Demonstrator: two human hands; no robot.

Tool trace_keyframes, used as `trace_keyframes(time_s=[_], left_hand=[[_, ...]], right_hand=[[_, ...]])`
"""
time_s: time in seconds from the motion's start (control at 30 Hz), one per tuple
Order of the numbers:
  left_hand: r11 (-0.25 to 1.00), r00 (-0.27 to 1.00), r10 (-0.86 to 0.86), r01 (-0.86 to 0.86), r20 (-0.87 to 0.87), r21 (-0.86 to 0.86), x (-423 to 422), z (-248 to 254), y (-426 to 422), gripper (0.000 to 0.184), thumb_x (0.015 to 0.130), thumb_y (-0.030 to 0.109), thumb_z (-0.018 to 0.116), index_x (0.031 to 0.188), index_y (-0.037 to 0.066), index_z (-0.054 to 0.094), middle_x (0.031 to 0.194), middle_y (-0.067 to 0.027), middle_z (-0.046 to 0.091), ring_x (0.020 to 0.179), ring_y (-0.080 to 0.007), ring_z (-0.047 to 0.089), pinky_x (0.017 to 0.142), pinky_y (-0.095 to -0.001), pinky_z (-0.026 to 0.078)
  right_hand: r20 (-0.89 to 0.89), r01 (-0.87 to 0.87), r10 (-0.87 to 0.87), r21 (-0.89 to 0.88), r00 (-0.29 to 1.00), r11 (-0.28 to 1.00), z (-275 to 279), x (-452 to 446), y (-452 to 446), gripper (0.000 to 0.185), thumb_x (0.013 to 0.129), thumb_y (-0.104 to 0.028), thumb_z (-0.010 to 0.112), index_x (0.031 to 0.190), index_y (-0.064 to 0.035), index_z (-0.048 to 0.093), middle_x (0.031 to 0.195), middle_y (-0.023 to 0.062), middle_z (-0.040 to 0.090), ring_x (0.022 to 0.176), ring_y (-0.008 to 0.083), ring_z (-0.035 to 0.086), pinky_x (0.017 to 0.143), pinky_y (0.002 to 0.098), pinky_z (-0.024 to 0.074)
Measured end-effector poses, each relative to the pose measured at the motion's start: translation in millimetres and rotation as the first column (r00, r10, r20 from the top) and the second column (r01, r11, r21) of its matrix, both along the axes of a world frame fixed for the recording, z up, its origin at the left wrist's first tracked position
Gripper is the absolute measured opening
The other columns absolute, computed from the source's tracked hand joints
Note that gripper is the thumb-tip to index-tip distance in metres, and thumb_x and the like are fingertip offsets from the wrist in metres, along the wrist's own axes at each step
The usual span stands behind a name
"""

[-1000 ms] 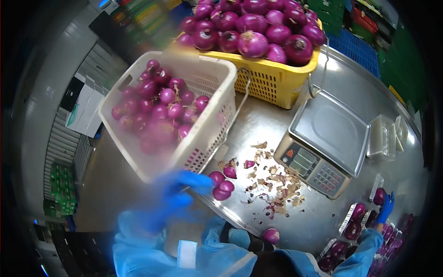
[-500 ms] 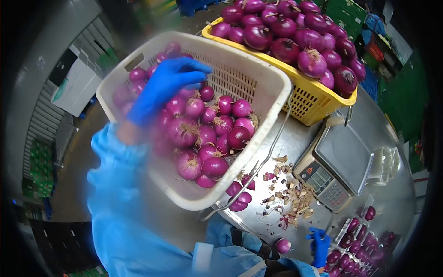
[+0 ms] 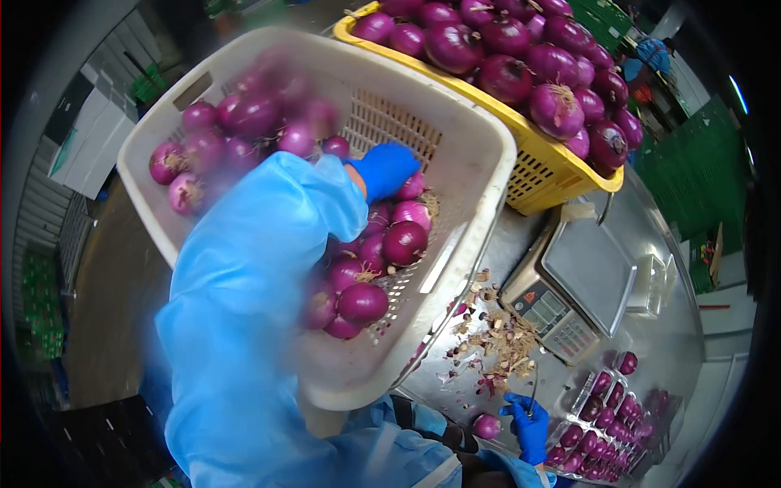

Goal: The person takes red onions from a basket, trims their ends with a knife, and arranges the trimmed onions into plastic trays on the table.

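Observation:
In blue gloves, my left hand (image 3: 386,169) reaches into the white basket (image 3: 480,130), its fingers curled down on a red onion (image 3: 412,187); the fingertips are hidden. More red onions (image 3: 363,303) lie around it, some blurred near the camera. At the lower right my right hand (image 3: 527,427) is closed round a small knife, whose thin blade (image 3: 534,389) points up. A single onion (image 3: 486,426) sits left of that hand on the metal table (image 3: 435,389).
A yellow crate (image 3: 525,159) heaped with onions stands behind the basket. The scale (image 3: 553,313) is right of the scattered peelings (image 3: 504,346). Packed onion trays (image 3: 602,411) lie at the lower right, clear containers (image 3: 647,285) beyond the scale.
My left hand has moved right and down among the onions in the basket. My right hand has come from the packed trays toward the table's near edge, then slightly left. The view has shifted.

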State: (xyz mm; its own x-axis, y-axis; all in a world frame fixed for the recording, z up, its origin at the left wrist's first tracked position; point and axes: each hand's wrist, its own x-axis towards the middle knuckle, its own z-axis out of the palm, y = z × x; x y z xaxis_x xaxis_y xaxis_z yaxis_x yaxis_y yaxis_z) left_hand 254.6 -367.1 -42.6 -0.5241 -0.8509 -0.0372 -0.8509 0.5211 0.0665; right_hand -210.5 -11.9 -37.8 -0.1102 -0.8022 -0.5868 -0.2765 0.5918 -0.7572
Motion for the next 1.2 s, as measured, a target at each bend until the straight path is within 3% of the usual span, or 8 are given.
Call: trace_keyframes(time_s=[0.17,0.33,0.5,0.6,0.73,0.83,1.07,1.2], left_hand=[[0.998,0.998,-0.068,0.068,-0.003,-0.013,-11.6,27.6,9.3,0.027,0.077,0.019,0.067,0.103,0.01,0.068,0.096,-0.0183,0.068,0.089,-0.0357,0.067,0.077,-0.045,0.053],[0.79,0.903,-0.217,0.385,-0.37,0.477,-5.5,23.4,43.7,0.081,0.067,0.008,0.076,0.141,0.019,0.046,0.127,-0.0196,0.057,0.116,-0.036,0.057,0.094,-0.0402,0.049],[0.847,0.903,-0.102,0.299,-0.417,0.44,-20.2,8.1,85.0,0.101,0.057,0.008,0.082,0.147,0.012,0.037,0.129,-0.0171,0.052,0.12,-0.0348,0.051,0.104,-0.0415,0.041],[0.912,0.933,-0.13,0.246,-0.337,0.329,-7.9,21.6,80.7,0.091,0.058,0.015,0.084,0.14,0.014,0.044,0.12,-0.0184,0.06,0.11,-0.0366,0.059,0.093,-0.0417,0.049],[0.802,0.993,0.01,0.063,-0.119,0.594,12.1,91.9,79.1,0.049,0.066,0.018,0.082,0.11,0.006,0.063,0.097,-0.011,0.067,0.089,-0.0264,0.066,0.082,-0.0366,0.054],[0.696,1.0,0.003,0.007,-0.013,0.718,25.6,112.7,95.4,0.042,0.067,0.02,0.082,0.103,0.006,0.067,0.092,-0.0098,0.069,0.089,-0.0254,0.067,0.081,-0.0356,0.054],[0.66,0.969,0.242,-0.126,-0.05,0.74,93.5,134.7,98.6,0.038,0.068,0.023,0.084,0.1,0.006,0.071,0.094,-0.0105,0.072,0.084,-0.0232,0.069,0.078,-0.0351,0.054],[0.643,0.923,0.335,-0.37,0.188,0.671,126.1,139.1,107.3,0.039,0.07,0.026,0.083,0.102,0.005,0.072,0.089,-0.0102,0.073,0.078,-0.0215,0.069,0.073,-0.0354,0.055]], right_hand=[[-0.043,0.035,-0.036,-0.003,0.998,0.999,-2.4,-7.5,18.8,0.021,0.093,-0.013,0.062,0.11,-0.0016,0.067,0.08,0.0067,0.071,0.048,0.0029,0.046,0.043,0.0189,0.0313],[-0.033,0.112,-0.109,0.126,0.994,0.986,-2.0,-4.5,12.8,0.02,0.092,-0.01,0.061,0.109,-0.0011,0.067,0.081,0.0054,0.071,0.062,0.0055,0.06,0.048,0.0186,0.0382],[0.022,-0.032,0.031,0.051,0.999,0.998,0.2,15.1,-8.3,0.021,0.093,-0.01,0.061,0.111,-0.0014,0.067,0.082,0.0054,0.071,0.065,0.0062,0.061,0.049,0.0181,0.0393],[0.013,-0.058,0.058,0.016,0.998,0.998,1.5,10.3,-3.8,0.021,0.093,-0.01,0.061,0.111,-0.0014,0.067,0.083,0.0058,0.071,0.066,0.0064,0.062,0.049,0.0182,0.0397],[0.001,-0.013,0.013,0.086,1.0,0.996,-0.9,-1.5,3.5,0.021,0.093,-0.01,0.062,0.112,-0.0009,0.067,0.086,0.0065,0.071,0.071,0.008,0.063,0.052,0.0194,0.0423],[-0.006,-0.052,0.052,0.025,0.999,0.998,-7.4,2.6,7.9,0.024,0.095,-0.016,0.06,0.113,-0.0017,0.066,0.082,0.0053,0.07,0.053,0.0029,0.05,0.046,0.0182,0.0341],[0.041,-0.094,0.096,-0.043,0.995,0.995,-12.2,4.3,9.2,0.023,0.093,-0.01,0.061,0.112,0.0012,0.066,0.086,0.0069,0.07,0.076,0.0109,0.064,0.06,0.0221,0.0464],[0.057,-0.064,0.067,-0.048,0.996,0.997,-9.3,6.7,11.0,0.02,0.09,-0.001,0.061,0.108,0.0031,0.068,0.089,0.009,0.07,0.078,0.0137,0.066,0.072,0.0269,0.0522]])
